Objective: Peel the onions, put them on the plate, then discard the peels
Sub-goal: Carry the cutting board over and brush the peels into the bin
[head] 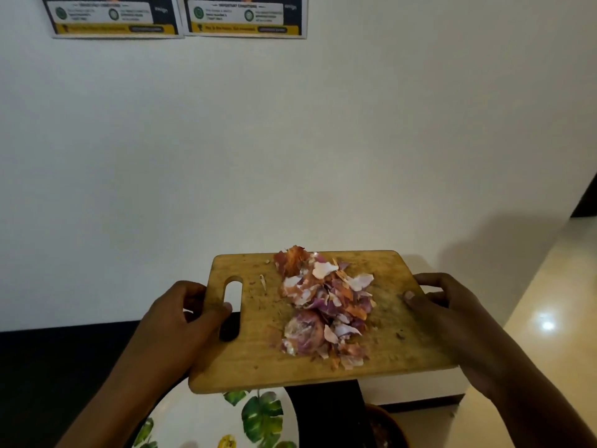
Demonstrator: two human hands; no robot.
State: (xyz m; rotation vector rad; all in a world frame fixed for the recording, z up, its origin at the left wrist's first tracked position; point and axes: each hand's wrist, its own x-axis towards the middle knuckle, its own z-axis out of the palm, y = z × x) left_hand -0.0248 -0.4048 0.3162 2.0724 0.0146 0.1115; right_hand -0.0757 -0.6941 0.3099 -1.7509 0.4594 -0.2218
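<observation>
While held aloft above leaf-print plate [200, 415], carries onion peels [323, 308] heaped mid-surface on cutting board [258, 360]. Clamped by left grip [181, 321] at slotted edge, by right grip [452, 312] at opposite edge, thumbs on top.

Kitchen, judging by wooden chopping board [252, 360] heaped with onion peels [323, 305], leaf-print plate [200, 421], dark counter [48, 367] (printed notices [113, 17] on the wall).
</observation>
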